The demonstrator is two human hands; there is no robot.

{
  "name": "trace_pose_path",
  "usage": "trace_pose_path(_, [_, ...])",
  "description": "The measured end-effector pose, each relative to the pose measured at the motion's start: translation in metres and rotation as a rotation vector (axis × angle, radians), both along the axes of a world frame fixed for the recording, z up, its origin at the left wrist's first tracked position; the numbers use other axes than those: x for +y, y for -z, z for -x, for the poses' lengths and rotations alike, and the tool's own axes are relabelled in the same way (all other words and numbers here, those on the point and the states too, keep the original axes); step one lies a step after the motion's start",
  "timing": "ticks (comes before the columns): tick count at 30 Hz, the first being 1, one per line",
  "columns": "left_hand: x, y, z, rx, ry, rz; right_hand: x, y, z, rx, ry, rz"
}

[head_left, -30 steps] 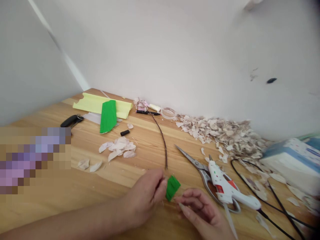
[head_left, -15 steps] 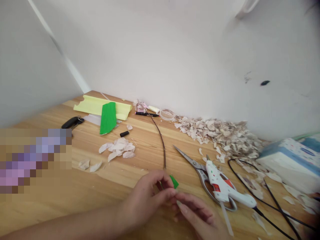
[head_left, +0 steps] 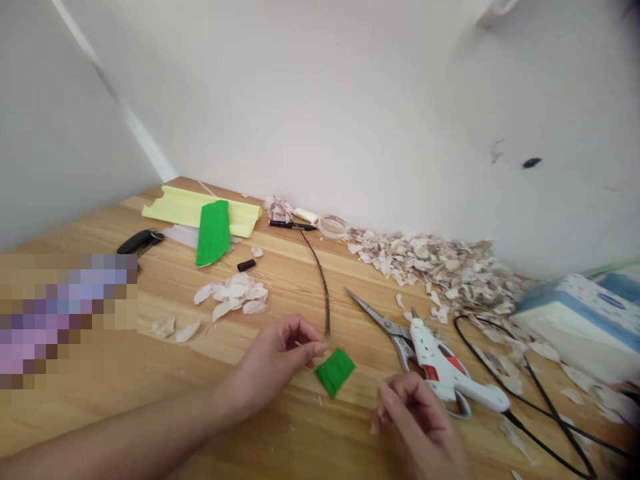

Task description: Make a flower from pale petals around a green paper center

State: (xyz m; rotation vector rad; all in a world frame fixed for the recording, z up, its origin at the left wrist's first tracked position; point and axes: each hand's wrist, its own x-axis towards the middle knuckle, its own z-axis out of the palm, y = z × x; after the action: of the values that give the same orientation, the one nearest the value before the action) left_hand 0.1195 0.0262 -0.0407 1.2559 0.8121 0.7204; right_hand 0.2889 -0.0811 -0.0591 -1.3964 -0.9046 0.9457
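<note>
Left hand [head_left: 280, 360]: by green paper [head_left: 337, 372], perhaps steadying; grip unclear
Right hand [head_left: 417, 417]: curled; grip unclear
Glue gun [head_left: 424, 343]: nearby, likely for reach

You can't read any words or numbers here. The tissue pack [head_left: 560, 327] has a dark blue label [head_left: 619, 301] on top, but its letters are too small and blurry for you. The glue gun [head_left: 447, 379] has tiny colored marks you can't read.
</note>
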Motion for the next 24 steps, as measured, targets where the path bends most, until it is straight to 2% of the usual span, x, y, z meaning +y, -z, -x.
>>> trace_pose_path(3, [0.0, 0.0, 0.001, 0.018, 0.008, -0.009, -0.003, 0.005, 0.005, -0.203, -0.03, 0.004])
trace_pose_path(6, [-0.001, 0.001, 0.003, 0.039, 0.049, -0.051, -0.004, 0.007, 0.009, -0.508, -0.026, -0.023])
trace_pose_path(10, [-0.001, 0.003, 0.007, 0.134, 0.079, -0.209, -0.003, 0.002, 0.011, -0.813, -0.157, -0.143])
trace_pose_path(13, [-0.001, 0.003, 0.009, 0.258, 0.115, -0.39, -0.003, -0.004, 0.011, -0.872, -0.189, -0.177])
trace_pose_path(16, [-0.001, 0.002, 0.011, 0.349, 0.132, -0.503, -0.003, -0.006, 0.01, -0.919, -0.185, -0.175])
trace_pose_path(20, [-0.002, 0.003, 0.014, 0.396, 0.22, -0.613, -0.003, -0.008, 0.008, -0.988, -0.161, -0.216])
trace_pose_path(24, [-0.002, 0.002, 0.015, 0.377, 0.327, -0.794, -0.003, -0.008, 0.013, -0.996, -0.127, -0.247])
